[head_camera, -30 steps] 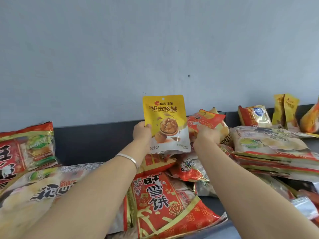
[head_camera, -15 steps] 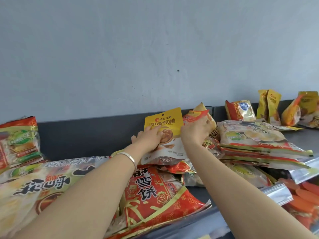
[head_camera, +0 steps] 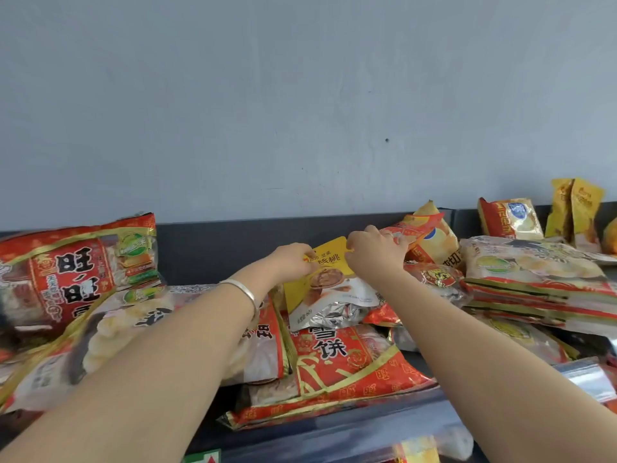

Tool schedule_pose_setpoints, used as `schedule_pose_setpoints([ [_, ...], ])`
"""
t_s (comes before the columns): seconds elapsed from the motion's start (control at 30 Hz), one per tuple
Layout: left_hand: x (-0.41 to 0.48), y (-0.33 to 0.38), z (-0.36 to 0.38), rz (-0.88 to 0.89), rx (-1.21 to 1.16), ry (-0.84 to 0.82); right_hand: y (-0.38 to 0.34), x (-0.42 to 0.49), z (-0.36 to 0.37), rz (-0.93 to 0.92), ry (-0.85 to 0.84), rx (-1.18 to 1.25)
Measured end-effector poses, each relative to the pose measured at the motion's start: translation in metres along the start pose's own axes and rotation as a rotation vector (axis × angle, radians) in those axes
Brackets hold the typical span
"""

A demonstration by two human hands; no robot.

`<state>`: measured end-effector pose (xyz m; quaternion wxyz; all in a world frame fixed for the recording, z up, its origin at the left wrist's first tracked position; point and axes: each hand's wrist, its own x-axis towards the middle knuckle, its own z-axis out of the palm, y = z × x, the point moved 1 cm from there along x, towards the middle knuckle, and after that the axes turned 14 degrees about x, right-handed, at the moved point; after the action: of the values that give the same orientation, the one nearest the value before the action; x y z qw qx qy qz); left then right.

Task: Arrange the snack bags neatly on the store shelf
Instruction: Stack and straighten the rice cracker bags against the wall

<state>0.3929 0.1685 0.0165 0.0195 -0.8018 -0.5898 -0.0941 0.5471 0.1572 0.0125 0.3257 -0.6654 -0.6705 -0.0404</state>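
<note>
A yellow walnut snack pouch (head_camera: pixel 329 285) leans back on the heap of bags at the middle of the dark shelf (head_camera: pixel 233 245). My left hand (head_camera: pixel 292 262), with a silver bangle on the wrist, pinches the pouch's top left corner. My right hand (head_camera: pixel 375 253) grips its top right corner, with the fingers also against a red and yellow chip bag (head_camera: pixel 427 238) just behind. Below the pouch lies a big red rice-cracker bag (head_camera: pixel 344 365).
A red cracker bag (head_camera: pixel 76 272) stands at the far left, with a pale one (head_camera: pixel 110 332) lying in front. A flat stack of bags (head_camera: pixel 534 282) fills the right side, small pouches (head_camera: pixel 510 218) and yellow ones (head_camera: pixel 576 208) behind. Grey wall above; the shelf's front rail (head_camera: pixel 334 439) below.
The yellow pouch has gone from held upright in the air down onto the heap, tilted back. Both hands have shifted to its top corners. The camera's aim has also moved.
</note>
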Motion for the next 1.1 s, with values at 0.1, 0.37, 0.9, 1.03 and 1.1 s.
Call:
schedule_pose_setpoints([
  [0.1, -0.019, -0.023, -0.011, -0.028, -0.007, 0.016, -0.028, 0.000, 0.007, -0.159, -0.013, 0.038],
  [0.37, -0.075, -0.112, -0.037, -0.164, 0.069, -0.013, -0.113, -0.008, 0.038, -0.378, -0.365, 0.255],
  [0.9, -0.128, -0.223, -0.008, -0.372, 0.063, -0.151, -0.182, -0.030, 0.088, -0.130, -0.628, 0.116],
  [1.03, -0.131, -0.227, -0.001, -0.424, 0.090, -0.179, -0.184, -0.034, 0.087, -0.115, -0.558, 0.146],
  [1.1, -0.133, -0.230, 0.001, -0.446, 0.116, -0.181, -0.184, -0.035, 0.082, -0.110, -0.517, 0.136],
])
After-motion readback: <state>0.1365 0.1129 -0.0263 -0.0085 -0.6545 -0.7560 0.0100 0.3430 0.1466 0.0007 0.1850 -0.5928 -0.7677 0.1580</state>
